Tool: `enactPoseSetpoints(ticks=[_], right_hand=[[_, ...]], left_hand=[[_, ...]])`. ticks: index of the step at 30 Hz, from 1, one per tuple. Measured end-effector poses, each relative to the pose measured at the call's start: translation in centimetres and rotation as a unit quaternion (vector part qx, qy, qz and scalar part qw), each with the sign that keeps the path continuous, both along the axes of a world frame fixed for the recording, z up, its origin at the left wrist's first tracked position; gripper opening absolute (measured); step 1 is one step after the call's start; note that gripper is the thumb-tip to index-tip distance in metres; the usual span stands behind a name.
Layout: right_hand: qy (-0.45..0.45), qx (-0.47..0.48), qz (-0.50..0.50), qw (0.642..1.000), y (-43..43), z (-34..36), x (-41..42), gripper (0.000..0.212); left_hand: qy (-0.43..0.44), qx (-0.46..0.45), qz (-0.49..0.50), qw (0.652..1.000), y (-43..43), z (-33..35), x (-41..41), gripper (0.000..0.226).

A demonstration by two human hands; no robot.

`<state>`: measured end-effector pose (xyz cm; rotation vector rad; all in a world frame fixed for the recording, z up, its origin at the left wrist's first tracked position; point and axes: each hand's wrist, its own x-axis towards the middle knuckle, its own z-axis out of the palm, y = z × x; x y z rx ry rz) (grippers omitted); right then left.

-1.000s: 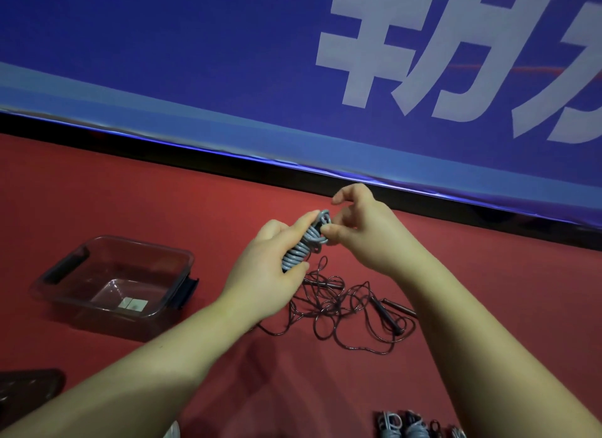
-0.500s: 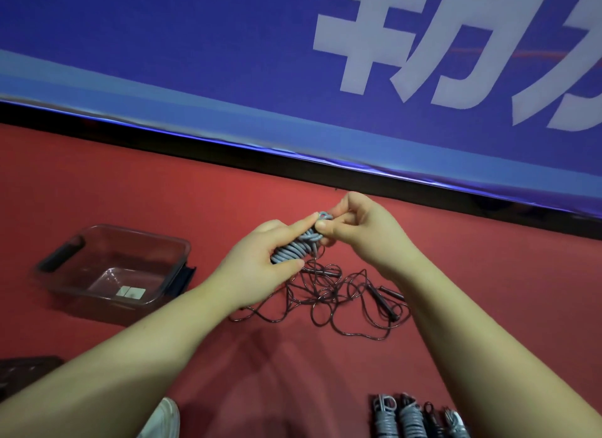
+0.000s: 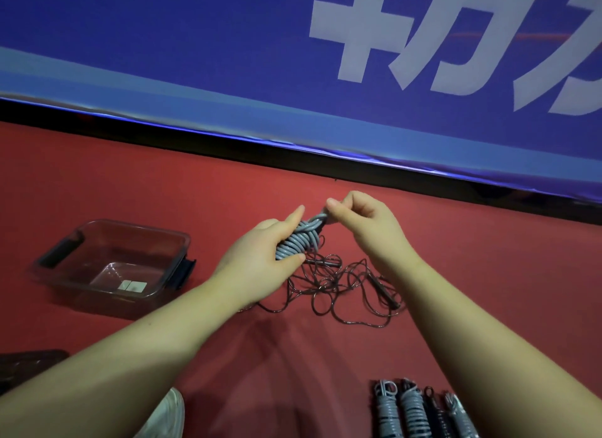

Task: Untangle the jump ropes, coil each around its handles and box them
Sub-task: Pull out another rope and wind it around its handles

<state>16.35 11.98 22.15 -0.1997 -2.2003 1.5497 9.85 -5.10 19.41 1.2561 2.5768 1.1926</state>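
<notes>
My left hand (image 3: 260, 258) grips a grey jump rope (image 3: 298, 242) coiled tightly around its handles, held above the red floor. My right hand (image 3: 365, 222) pinches the rope's loose end at the top of the coil. Below the hands a thin dark jump rope (image 3: 338, 287) lies in a loose tangle on the floor, its black handle (image 3: 384, 289) at the right. A clear plastic box (image 3: 107, 265) with dark side latches stands open at the left, holding only a small label. Several coiled ropes (image 3: 413, 411) lie side by side at the bottom right.
A blue banner wall (image 3: 228, 63) with white characters runs across the back, above a black base strip. A dark lid (image 3: 29, 366) lies at the left edge. A white shoe tip (image 3: 166, 418) shows at the bottom.
The right hand has drawn the rope's end up at the top of the coil. The coil has tilted a little more upright in the left hand. The camera has tipped down slightly.
</notes>
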Motion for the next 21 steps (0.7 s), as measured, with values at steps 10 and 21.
enactPoseSetpoints(ticks=[10, 21], right_hand=[[-0.042, 0.221, 0.031, 0.974, 1.5, 0.8, 1.2, 0.016], [-0.043, 0.093, -0.038, 0.994, 0.5, 2.6, 1.7, 0.015]], left_hand=[[-0.113, -0.02, 0.031, 0.993, 1.1, -0.2, 0.7, 0.053], [-0.289, 0.031, 0.03, 0.956, 1.2, 2.6, 1.8, 0.053]])
